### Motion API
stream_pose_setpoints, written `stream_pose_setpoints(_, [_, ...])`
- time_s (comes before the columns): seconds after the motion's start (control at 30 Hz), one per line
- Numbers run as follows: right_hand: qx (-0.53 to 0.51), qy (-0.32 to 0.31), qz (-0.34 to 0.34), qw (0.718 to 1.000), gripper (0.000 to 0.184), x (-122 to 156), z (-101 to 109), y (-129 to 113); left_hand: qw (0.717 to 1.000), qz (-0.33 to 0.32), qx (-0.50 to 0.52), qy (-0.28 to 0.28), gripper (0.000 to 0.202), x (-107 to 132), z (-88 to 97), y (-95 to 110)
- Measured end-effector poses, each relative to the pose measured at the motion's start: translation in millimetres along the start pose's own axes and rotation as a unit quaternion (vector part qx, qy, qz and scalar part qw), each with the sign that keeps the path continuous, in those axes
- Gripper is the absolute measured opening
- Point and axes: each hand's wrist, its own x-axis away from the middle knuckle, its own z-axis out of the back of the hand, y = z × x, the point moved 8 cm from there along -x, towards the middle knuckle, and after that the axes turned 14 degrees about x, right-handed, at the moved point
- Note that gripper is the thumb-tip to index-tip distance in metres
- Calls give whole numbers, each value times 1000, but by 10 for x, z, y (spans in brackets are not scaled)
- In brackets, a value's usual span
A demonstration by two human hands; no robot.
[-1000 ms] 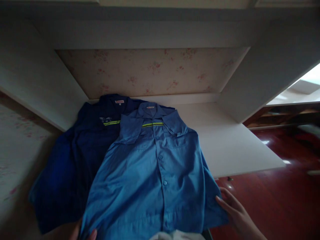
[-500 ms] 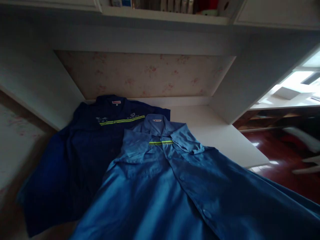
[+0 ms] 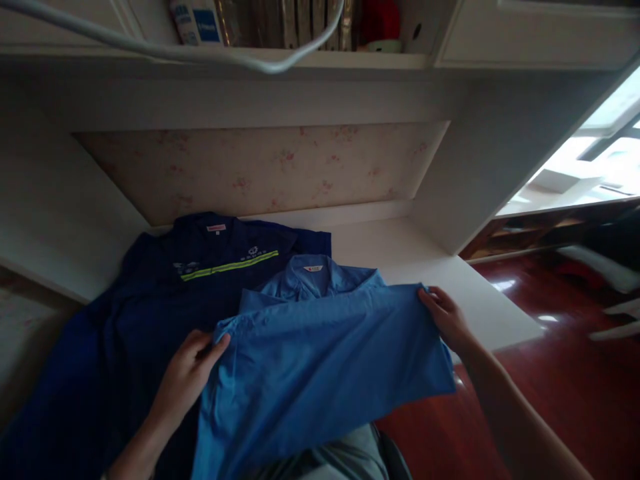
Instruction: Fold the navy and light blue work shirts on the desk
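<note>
A light blue work shirt (image 3: 320, 353) lies with its collar on the white desk, its lower part folded up over the chest toward the collar. My left hand (image 3: 193, 363) pinches the left end of the fold. At the right end, my right hand (image 3: 444, 312) grips the cloth between thumb and fingers. The fold hides the yellow stripe and the buttons. A dark navy work jacket (image 3: 150, 320) with a yellow-green stripe spreads out to the left, partly beneath the blue shirt.
The white desk (image 3: 425, 257) ends at the right above a red-brown floor (image 3: 540, 393). Overhead, a shelf (image 3: 390, 61) holds boxes and a red object (image 3: 379, 23). A pale cable (image 3: 270, 65) hangs across the top of the view.
Both hands have come into view, gripping the blue shirt. Its lower part has been brought up over its chest. The camera has shifted, and a cable now shows at the top.
</note>
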Motion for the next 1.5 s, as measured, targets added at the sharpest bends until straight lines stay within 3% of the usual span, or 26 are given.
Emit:
stream_pose_setpoints(0.1, [35, -22, -1, 999, 66, -626, -466, -224, 998, 10, 28, 47, 50, -692, -139, 2])
stream_pose_setpoints(0.2, [140, 3, 33, 990, 63, -1158, -737, -479, 998, 27, 35, 45, 57, -1281, -323, -39])
stream_pose_setpoints(0.33, [222, 20, 43, 974, 55, -1574, -956, -667, 998, 16, -32, 59, 55, -1759, -464, -59])
stream_pose_setpoints(0.4, [244, 31, 46, 968, 55, -1570, -1019, -701, 995, -1, -77, 70, 53, -1811, -494, -64])
stream_pose_setpoints(0.5, [339, 24, 114, 934, 54, -1245, -1197, -759, 988, -56, -125, 68, 55, -1655, -552, -30])
stream_pose_setpoints(0.6, [440, -74, 198, 873, 51, -716, -1563, -684, 968, -141, -207, -19, 54, -1350, -783, 46])
stream_pose_setpoints(0.7, [502, -130, 212, 829, 55, -401, -1743, -501, 923, -204, -314, -84, 53, -1092, -1037, 108])
stream_pose_setpoints(0.8, [534, -122, 194, 814, 58, -492, -1637, -339, 899, -224, -362, -101, 51, -1013, -1233, 195])
stream_pose_setpoints(0.93, [547, -120, 177, 809, 58, -953, -1281, -89, 887, -253, -367, -123, 52, -1056, -1606, 453])
stream_pose_setpoints(1.17, [556, -115, 129, 813, 60, -1906, -706, 284, 878, -297, -322, -190, 55, -1418, -2797, 955])
stream_pose_setpoints(1.3, [562, -129, 113, 809, 60, -2411, -561, 388, 874, -288, -331, -209, 58, -1764, -3357, 933])
stream_pose_setpoints(1.5, [567, -128, 99, 808, 63, -3045, -394, 512, 874, -282, -335, -210, 70, -2299, -3690, 851])
